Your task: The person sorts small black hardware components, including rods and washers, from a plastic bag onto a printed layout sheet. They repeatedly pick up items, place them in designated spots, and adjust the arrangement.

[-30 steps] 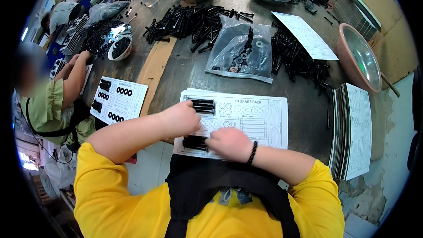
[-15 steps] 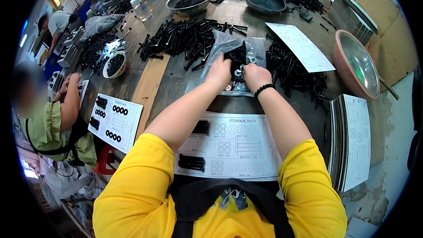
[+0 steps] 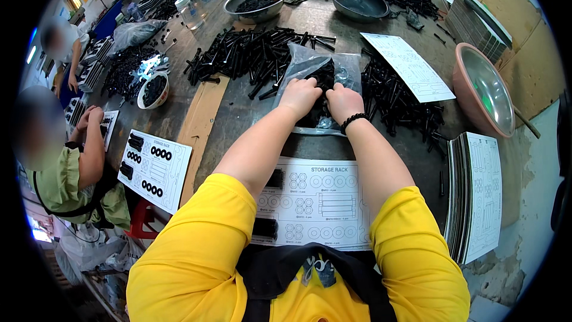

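Both hands are in the clear plastic bag (image 3: 322, 83) of small black parts that lies on the desk (image 3: 238, 107) just beyond the near sheet. The left hand (image 3: 301, 96) is curled, knuckles up, with its fingers down in the bag's opening; the right hand (image 3: 344, 100), a dark bead bracelet (image 3: 353, 121) at its wrist, sits just beside it, fingers bent into the same dark heap. Whether either hand has pinched up a part cannot be told, since the fingertips are hidden among the pieces.

The printed sheet (image 3: 319, 200), with outlines of parts drawn on it, lies near the person's chest, between the forearms. Two batches of black parts (image 3: 271, 203) already sit on its left side, one above the other; the ring, washer and bolt outlines across the middle and right show only bare paper. Judged from that, the filling of this sheet is at an early stage, with most of the outlines left to cover.

To the right stands a stack of trays topped by another sheet (image 3: 479, 194). Farther off lie piles of black bolts (image 3: 256, 53), a second pile (image 3: 399, 98) right of the bag, and a copper-coloured bowl (image 3: 485, 92) at the far right. On the left another person (image 3: 77, 167) works at a sheet (image 3: 156, 170) carrying more black parts.
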Demonstrator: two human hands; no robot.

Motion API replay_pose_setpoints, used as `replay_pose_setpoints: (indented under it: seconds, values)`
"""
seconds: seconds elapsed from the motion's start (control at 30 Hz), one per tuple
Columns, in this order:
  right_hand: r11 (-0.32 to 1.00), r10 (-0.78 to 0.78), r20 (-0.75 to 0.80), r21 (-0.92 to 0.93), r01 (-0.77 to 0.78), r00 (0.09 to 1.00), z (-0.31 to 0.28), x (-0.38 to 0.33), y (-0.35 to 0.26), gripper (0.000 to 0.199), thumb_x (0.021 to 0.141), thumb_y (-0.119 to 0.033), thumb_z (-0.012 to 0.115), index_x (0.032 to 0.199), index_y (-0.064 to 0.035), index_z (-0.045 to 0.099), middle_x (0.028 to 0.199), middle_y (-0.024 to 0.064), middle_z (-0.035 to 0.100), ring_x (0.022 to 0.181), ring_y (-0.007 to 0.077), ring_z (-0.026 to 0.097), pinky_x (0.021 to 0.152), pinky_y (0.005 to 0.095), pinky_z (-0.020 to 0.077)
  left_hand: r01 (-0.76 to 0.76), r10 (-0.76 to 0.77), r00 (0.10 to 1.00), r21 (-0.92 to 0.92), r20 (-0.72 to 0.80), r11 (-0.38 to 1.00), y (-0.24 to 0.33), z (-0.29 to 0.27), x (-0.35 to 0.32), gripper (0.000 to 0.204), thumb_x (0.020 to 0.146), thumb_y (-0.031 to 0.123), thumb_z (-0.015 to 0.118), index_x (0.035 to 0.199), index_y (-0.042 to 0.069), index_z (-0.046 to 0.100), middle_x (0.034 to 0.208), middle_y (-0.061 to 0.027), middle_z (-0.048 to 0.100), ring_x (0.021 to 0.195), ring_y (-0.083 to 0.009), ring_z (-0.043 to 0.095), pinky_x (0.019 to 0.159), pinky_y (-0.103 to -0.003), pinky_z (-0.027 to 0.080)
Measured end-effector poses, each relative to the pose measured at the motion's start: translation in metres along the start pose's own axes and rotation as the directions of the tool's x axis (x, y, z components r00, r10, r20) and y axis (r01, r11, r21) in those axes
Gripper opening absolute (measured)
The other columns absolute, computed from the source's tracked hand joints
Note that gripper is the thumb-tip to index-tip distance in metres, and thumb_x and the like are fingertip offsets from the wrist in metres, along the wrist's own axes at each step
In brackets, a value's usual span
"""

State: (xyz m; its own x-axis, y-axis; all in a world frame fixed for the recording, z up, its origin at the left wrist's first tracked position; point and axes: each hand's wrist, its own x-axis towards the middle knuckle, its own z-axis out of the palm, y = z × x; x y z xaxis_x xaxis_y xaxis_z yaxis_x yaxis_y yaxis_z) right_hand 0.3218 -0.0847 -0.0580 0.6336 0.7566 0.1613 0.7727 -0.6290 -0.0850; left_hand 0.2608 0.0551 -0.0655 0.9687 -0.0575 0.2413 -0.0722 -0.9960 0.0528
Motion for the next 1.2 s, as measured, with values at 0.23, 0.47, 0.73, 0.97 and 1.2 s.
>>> replay_pose_setpoints:
  seconds: [0.23, 0.47, 0.73, 0.97, 1.2]
  values:
    - [0.892, 0.094, -0.229, 0.452, 0.02, 0.969, 0.005, 0.001, 0.018, 0.018, 0.078, -0.021, 0.058, 0.09, -0.0105, 0.066, 0.086, 0.015, 0.062, 0.082, 0.0305, 0.06, 0.069, 0.0407, 0.0483, 0.209, -0.239, 0.97, -0.334, -0.052, 0.919, -0.008, 0.005, -0.006, 0.014, 0.077, 0.015, 0.056, 0.088, 0.007, 0.063, 0.087, -0.0109, 0.06, 0.085, -0.033, 0.057, 0.076, -0.04, 0.046]
    - [0.084, 0.242, 0.385, 0.906, -0.415, 0.89, -0.027, -0.036, 0.019, 0.021, 0.081, -0.017, 0.063, 0.095, -0.0003, 0.062, 0.07, -0.0004, 0.056, 0.053, 0.0061, 0.049, 0.046, 0.0196, 0.0367, 0.192, -0.206, 0.978, -0.442, 0.017, 0.876, 0.006, -0.002, -0.007, 0.021, 0.07, 0.021, 0.069, 0.084, 0.006, 0.062, 0.085, -0.0116, 0.059, 0.084, -0.0312, 0.057, 0.073, -0.039, 0.045]
    - [-0.224, 0.074, 0.586, 0.798, -0.559, 0.807, -0.048, -0.088, 0.018, 0.02, 0.083, -0.015, 0.062, 0.098, -0.0024, 0.059, 0.074, -0.0016, 0.054, 0.055, 0.0064, 0.049, 0.049, 0.0187, 0.04, 0.087, -0.088, 0.996, -0.13, -0.002, 0.988, 0.024, 0.004, -0.009, 0.013, 0.072, 0.014, 0.062, 0.083, 0.009, 0.058, 0.085, -0.0081, 0.059, 0.084, -0.0284, 0.058, 0.072, -0.039, 0.047]
    - [0.211, -0.043, 0.608, 0.781, -0.587, 0.793, -0.051, -0.129, 0.029, 0.017, 0.081, -0.013, 0.06, 0.091, 0.0007, 0.062, 0.068, -0.0003, 0.056, 0.055, 0.0065, 0.048, 0.05, 0.0208, 0.04, 0.185, -0.146, 0.982, -0.451, 0.121, 0.873, 0.041, -0.033, -0.034, 0.022, 0.075, 0.017, 0.064, 0.094, 0.007, 0.059, 0.091, -0.0132, 0.062, 0.085, -0.032, 0.058, 0.073, -0.038, 0.047]
    - [0.766, -0.152, 0.563, 0.587, -0.263, 0.812, -0.051, -0.144, 0.018, 0.02, 0.077, -0.019, 0.063, 0.092, -0.0047, 0.064, 0.082, 0.0086, 0.065, 0.076, 0.0207, 0.061, 0.07, 0.0303, 0.047, 0.007, 0.25, 0.86, -0.499, 0.446, 0.866, 0.084, -0.054, -0.098, 0.023, 0.079, 0.019, 0.059, 0.098, 0.008, 0.06, 0.091, -0.0121, 0.063, 0.086, -0.031, 0.059, 0.073, -0.039, 0.047]
